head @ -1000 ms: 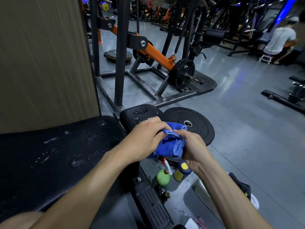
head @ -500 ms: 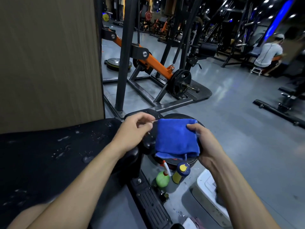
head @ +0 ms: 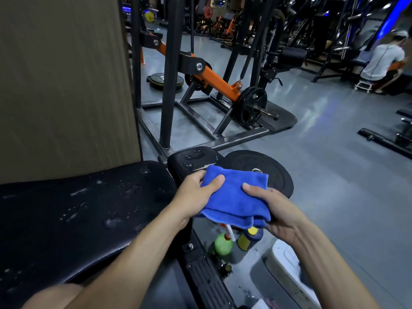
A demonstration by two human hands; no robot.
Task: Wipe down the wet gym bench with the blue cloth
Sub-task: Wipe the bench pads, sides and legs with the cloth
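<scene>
Both hands hold the blue cloth (head: 234, 197) in the air just beyond the end of the bench: the left hand (head: 196, 192) pinches its near-left edge with the thumb laid across the top, and the right hand (head: 274, 210) clamps the right side, thumb on top and fingers curled underneath. A second ago the cloth was a bunched wad squeezed between the two fists; half a second ago it hung as a flat square from the right hand while the left pinched at a corner; now it is doubled over into a thick pad with layered edges showing along its near side. That reads as folding nearly finished, so the cloth looks ready for use, but no wiping has begun. The bench pad (head: 78, 219) to the left is beaded with droplets and small puddles, and the smaller seat pad (head: 194, 158) behind the cloth is wet too. Both forearms reach forward from the lower edge of the view and converge on the cloth, wrists roughly level, the hands close together with only the fold between them. Below the cloth, on the floor, stand a green spray bottle (head: 223, 244) and a yellow bottle (head: 249, 238), and a black weight plate (head: 278, 175) lies flat beyond. The likely next move is to carry the pad left and press it onto the wet upholstery.
</scene>
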